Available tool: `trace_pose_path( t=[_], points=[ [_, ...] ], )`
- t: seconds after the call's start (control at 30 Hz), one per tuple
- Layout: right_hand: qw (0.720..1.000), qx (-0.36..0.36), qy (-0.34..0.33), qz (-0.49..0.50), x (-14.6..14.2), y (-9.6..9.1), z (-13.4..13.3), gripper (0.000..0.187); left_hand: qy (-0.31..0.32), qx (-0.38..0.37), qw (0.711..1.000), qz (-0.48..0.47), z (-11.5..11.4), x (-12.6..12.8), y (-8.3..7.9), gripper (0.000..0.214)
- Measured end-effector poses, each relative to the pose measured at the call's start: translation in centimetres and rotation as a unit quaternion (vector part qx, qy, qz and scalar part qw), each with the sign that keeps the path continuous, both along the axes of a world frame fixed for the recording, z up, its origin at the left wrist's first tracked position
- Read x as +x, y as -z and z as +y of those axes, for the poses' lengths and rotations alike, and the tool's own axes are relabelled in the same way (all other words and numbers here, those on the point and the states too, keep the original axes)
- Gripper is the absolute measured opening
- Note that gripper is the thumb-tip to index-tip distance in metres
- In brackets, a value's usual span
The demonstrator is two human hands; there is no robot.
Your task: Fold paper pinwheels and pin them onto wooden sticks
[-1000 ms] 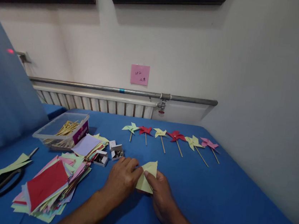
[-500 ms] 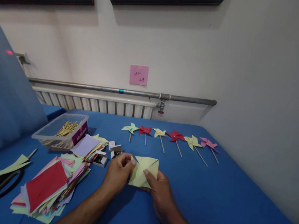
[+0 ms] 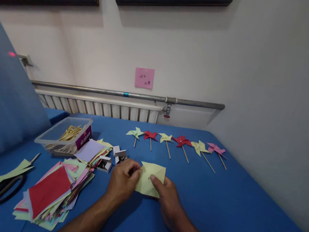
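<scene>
A pale yellow paper square (image 3: 146,185) with cuts running in from its corners is held up over the table, a small dark spot near its middle. My left hand (image 3: 123,179) is closed at the paper's left edge, thumb against curled fingers. My right hand (image 3: 170,196) grips the lower right side, its thumb lying on the front close to the spot and its fingers behind, mostly hidden. Just beyond my left hand are small open boxes of dark metal pieces, one box (image 3: 104,165) nearer and another (image 3: 121,157) farther off.
Several finished pinwheels on sticks, one red (image 3: 181,141), lie along the back. On the left are a colored paper stack (image 3: 49,191), a smaller stack (image 3: 90,149), a clear tub (image 3: 56,143) of sticks, and black-handled scissors (image 3: 9,190) under yellow paper strips. Blue cloth (image 3: 232,214) covers the table.
The paper has tilted and shifted slightly right, and its upper cuts show less clearly. My left hand has turned a little at its edge. The whole view has moved slightly.
</scene>
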State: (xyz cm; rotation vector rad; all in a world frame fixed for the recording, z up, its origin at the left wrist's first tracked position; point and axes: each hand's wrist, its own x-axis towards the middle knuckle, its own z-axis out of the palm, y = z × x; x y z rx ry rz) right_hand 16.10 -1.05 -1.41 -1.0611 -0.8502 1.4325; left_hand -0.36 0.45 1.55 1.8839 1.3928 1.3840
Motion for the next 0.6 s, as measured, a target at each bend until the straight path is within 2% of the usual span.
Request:
trace_pose_path(
  t=[0.1,0.2,0.37,0.6],
  points=[
    [1.000,0.000,-0.002,-0.005,0.08,0.50,0.24,0.055,-0.006,0.156,0.980,0.122,-0.40,-0.07,0.10,0.018],
    [1.000,-0.003,0.000,0.002,-0.18,0.67,0.09,0.055,-0.004,0.247,0.948,0.202,-0.65,0.01,0.22,0.021],
    [0.998,0.000,-0.019,0.056,-0.77,0.07,-0.40,0.049,0.019,0.293,0.925,0.243,-0.88,0.16,0.08,0.024],
    [0.998,0.019,-0.014,0.063,-0.78,0.40,-0.35,0.047,0.015,0.301,0.901,0.311,-0.70,-0.02,-0.12,0.025]
  ],
)
